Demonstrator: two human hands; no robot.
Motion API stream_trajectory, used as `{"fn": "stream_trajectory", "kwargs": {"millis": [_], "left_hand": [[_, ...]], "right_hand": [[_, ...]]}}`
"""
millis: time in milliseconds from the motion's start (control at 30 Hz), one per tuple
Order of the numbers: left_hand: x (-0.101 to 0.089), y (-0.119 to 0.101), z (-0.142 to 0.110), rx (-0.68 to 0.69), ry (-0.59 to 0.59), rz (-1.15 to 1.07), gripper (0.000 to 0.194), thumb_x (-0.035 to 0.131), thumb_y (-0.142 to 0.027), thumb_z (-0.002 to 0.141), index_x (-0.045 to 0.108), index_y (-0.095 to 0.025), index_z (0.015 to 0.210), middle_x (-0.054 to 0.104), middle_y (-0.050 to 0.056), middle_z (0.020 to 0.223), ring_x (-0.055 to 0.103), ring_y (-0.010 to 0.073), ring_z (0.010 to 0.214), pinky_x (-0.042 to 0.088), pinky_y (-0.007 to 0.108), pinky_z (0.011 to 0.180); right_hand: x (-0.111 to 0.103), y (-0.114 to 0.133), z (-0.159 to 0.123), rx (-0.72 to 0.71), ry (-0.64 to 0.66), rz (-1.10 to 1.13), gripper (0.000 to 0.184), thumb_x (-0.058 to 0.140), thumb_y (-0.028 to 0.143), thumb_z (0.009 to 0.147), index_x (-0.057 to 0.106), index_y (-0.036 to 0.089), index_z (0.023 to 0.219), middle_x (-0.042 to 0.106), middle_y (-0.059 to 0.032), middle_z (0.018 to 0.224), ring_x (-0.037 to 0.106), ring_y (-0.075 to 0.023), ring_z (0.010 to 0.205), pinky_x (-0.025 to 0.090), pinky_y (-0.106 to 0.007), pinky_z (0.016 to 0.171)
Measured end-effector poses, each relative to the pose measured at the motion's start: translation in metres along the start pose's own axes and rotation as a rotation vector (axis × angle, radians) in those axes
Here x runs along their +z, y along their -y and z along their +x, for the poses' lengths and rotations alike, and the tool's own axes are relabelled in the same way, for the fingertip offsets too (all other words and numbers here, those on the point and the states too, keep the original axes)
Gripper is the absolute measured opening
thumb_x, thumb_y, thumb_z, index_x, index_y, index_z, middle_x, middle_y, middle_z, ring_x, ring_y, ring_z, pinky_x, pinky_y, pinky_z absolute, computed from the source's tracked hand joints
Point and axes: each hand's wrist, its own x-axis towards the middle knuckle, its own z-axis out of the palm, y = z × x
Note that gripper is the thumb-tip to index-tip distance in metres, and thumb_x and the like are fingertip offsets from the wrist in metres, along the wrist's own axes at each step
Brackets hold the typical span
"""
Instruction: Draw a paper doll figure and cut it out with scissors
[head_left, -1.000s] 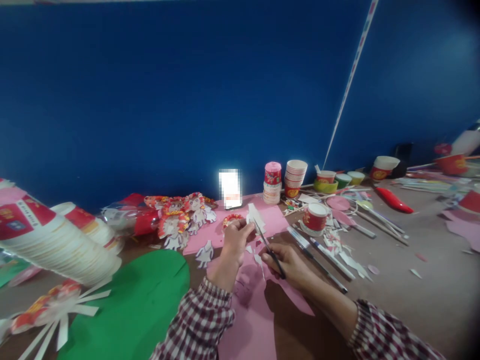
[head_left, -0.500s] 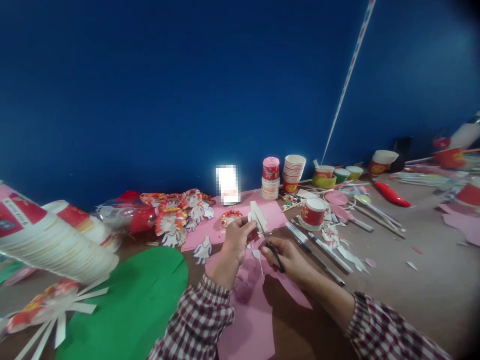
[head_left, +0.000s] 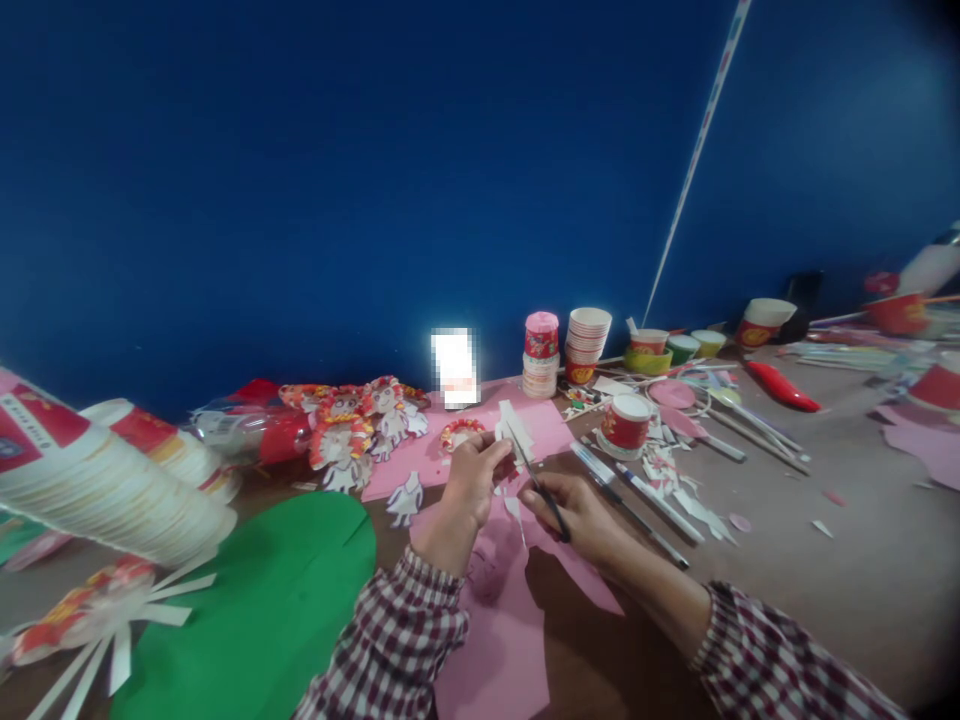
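My left hand (head_left: 474, 475) pinches a piece of white paper (head_left: 516, 425) between thumb and fingers, above pink paper sheets (head_left: 495, 610). In my right hand (head_left: 574, 510) is a pair of scissors (head_left: 553, 510) with black handles, its blades lying across the white paper. Just left of my left hand a small white cut-out figure (head_left: 406, 497) lies on the table. Beyond that hand rests a red-and-yellow paper ring (head_left: 461, 432). Several paper lion-like figures (head_left: 343, 432) are grouped to the left.
Stacked paper cups (head_left: 112, 500) lean at the left beside a green paper disc (head_left: 300, 590). At the back stand more cup stacks (head_left: 589, 345). Markers (head_left: 660, 505), paper scraps (head_left: 686, 500) and a red cup (head_left: 627, 425) lie to the right. A blue wall (head_left: 337, 180) rises behind.
Almost nothing differs. Both hands, the scissors and the white paper stay nearly in place, and the view has shifted very slightly.
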Motion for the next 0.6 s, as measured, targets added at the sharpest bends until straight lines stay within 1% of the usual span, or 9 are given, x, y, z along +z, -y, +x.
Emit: {"fn": "stream_trajectory", "kwargs": {"millis": [133,367,467,600], "left_hand": [[-0.0002,0.0000,-0.0001,-0.006,0.007,-0.010,0.019,0.072,-0.020,0.056,0.061,-0.015,0.070,0.063,0.002,0.063,0.057,0.0105,0.055,0.046,0.024,0.057],[0.0005,-0.0027,-0.0021,-0.006,0.025,-0.056,0.019,0.072,-0.024,0.059,0.056,-0.017,0.067,0.057,-0.002,0.059,0.054,0.0087,0.053,0.044,0.022,0.055],[0.0011,-0.0034,-0.0035,0.011,0.040,-0.033,0.019,0.072,-0.023,0.058,0.056,-0.016,0.064,0.056,-0.002,0.058,0.053,0.0083,0.053,0.043,0.022,0.054],[0.0017,-0.0024,-0.0036,0.007,0.011,-0.002,0.020,0.073,-0.025,0.056,0.056,-0.016,0.064,0.057,-0.002,0.058,0.054,0.0086,0.053,0.043,0.022,0.055]], "right_hand": [[0.0009,0.0015,-0.0002,0.015,-0.008,-0.002,0.040,0.061,0.053,0.074,0.047,0.016,0.065,0.035,0.0079,0.047,0.028,-0.0048,0.043,0.019,-0.020,0.041],[0.0005,0.0030,-0.0002,0.012,-0.026,-0.035,0.041,0.061,0.053,0.075,0.048,0.016,0.064,0.036,0.0073,0.048,0.029,-0.0049,0.043,0.021,-0.020,0.041],[0.0001,0.0020,0.0000,0.014,-0.018,-0.025,0.039,0.061,0.052,0.075,0.050,0.015,0.067,0.038,0.0065,0.049,0.031,-0.0054,0.045,0.025,-0.019,0.041],[-0.0001,0.0006,0.0000,0.027,-0.004,0.015,0.038,0.061,0.053,0.075,0.054,0.015,0.073,0.042,0.0058,0.052,0.036,-0.0062,0.046,0.029,-0.019,0.044]]}}
